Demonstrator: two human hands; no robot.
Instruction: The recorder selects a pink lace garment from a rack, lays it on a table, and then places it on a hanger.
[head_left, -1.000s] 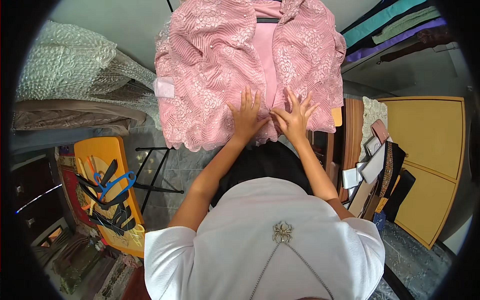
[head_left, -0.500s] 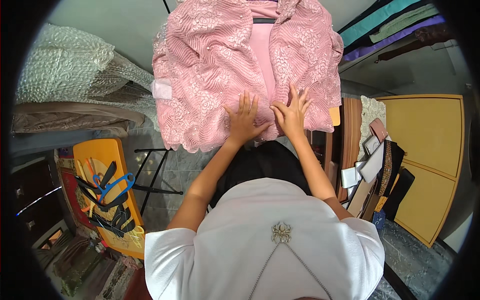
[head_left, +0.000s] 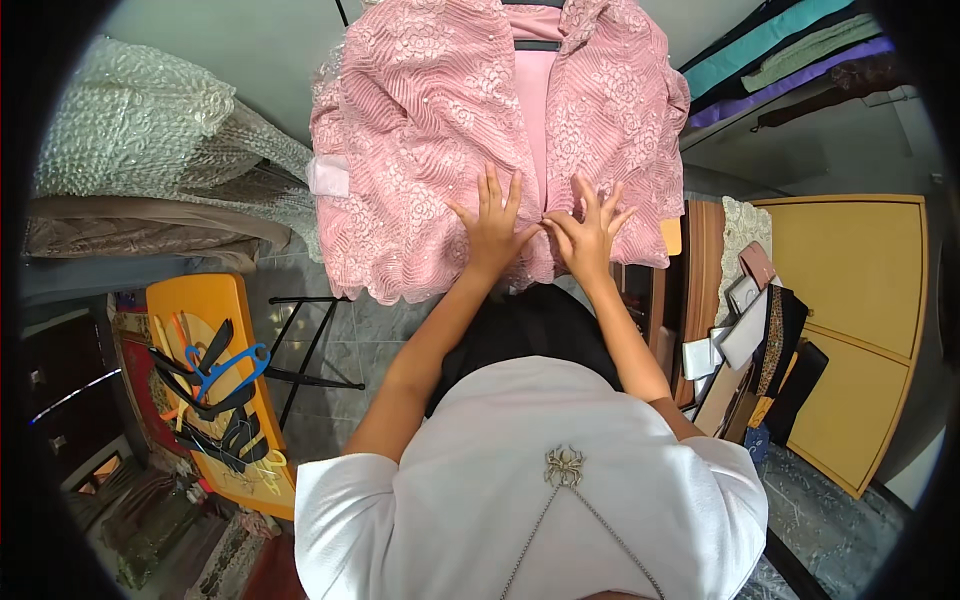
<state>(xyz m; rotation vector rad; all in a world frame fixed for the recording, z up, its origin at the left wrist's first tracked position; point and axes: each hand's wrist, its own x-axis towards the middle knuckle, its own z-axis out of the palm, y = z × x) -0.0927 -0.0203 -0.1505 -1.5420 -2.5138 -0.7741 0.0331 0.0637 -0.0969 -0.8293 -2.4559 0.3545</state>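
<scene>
Centrally, one pink lace garment [head_left: 420, 140] lies spread under two hands: the left hand [head_left: 492, 235], grip wide, rests flat; the right hand [head_left: 590, 240] pinches its front edge. Leftward, one blue plastic hanger [head_left: 229, 367] lies heaped on an orange wooden surface [head_left: 222, 297].

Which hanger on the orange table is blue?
The blue hanger reaching the right edge of the orange table; the black hangers beside it stop short.
</scene>
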